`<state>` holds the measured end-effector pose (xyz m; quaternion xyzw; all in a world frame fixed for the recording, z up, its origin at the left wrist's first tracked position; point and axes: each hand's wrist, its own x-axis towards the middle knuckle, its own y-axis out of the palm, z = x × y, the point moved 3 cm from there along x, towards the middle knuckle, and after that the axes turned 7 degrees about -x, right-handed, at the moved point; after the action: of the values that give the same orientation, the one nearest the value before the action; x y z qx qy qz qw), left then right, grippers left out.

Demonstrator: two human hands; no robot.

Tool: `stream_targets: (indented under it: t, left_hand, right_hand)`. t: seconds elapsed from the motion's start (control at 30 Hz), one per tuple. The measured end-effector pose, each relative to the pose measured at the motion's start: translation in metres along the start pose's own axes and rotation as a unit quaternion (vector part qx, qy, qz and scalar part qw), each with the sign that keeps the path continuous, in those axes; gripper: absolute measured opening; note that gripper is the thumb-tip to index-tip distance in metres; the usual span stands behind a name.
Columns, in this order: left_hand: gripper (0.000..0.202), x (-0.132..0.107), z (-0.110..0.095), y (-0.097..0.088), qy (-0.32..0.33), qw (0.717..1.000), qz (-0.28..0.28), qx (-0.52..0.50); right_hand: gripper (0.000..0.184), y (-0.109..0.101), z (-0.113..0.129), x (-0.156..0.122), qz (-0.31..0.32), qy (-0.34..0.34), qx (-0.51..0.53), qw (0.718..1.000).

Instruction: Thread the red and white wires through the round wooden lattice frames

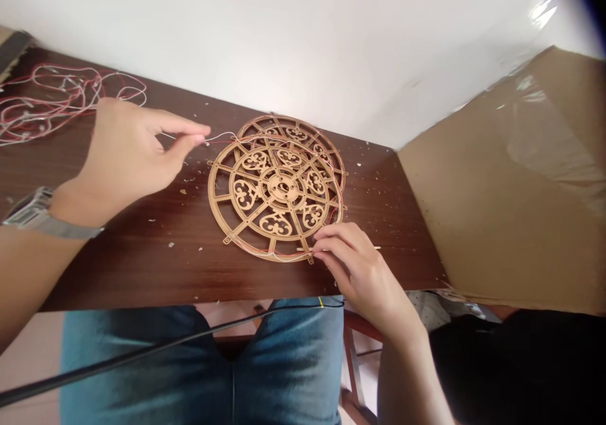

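A round wooden wheel (272, 188) with spokes and cut-out scrollwork lies flat, overlapping a second similar wheel (326, 137) behind it. Thin red and white wire (228, 133) runs along the front wheel's rim and off its upper left side. My left hand (135, 150) pinches this wire between thumb and index finger, left of the wheels and apart from them. At the front wheel's lower right rim, my right hand (362, 267) has its fingertips closed on a thin pale stick (377, 247). Part of the stick is hidden behind the fingers.
A loose tangle of red and white wire (97, 87) lies at the table's far left. Small pale scraps dot the dark brown table (265, 283). A white wall (303, 46) borders the back, and a large cardboard box (511, 210) stands right. A black cable (189, 338) crosses my lap.
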<state>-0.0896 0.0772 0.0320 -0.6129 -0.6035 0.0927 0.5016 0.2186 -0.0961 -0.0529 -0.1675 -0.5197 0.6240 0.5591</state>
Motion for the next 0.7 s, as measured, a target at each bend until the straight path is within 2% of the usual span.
stream_targets:
  t: [0.1, 0.13, 0.3, 0.57, 0.7]
  left_hand:
    - [0.043, 0.003, -0.002, 0.0, 0.042, 0.998, 0.002, 0.038]
    - [0.045, 0.003, -0.002, 0.0, 0.036, 0.999, -0.001, 0.04]
    - [0.038, 0.005, 0.005, 0.002, -0.015, 0.999, 0.0, 0.036]
    - [0.031, 0.006, 0.017, 0.013, -0.03, 0.995, 0.068, 0.06]
    - [0.024, 0.008, 0.013, 0.017, -0.035, 0.995, 0.071, 0.069]
  right_hand:
    - [0.011, 0.001, 0.0, -0.001, 0.003, -0.003, -0.009, 1.0]
    - [0.011, 0.001, 0.001, -0.001, 0.005, -0.002, -0.014, 1.0]
    - [0.014, 0.0, 0.003, 0.001, 0.019, 0.001, -0.021, 1.0]
    - [0.013, 0.002, 0.003, 0.003, 0.027, 0.004, 0.024, 0.999]
    - [0.012, 0.003, 0.002, 0.003, 0.019, 0.006, 0.025, 0.999]
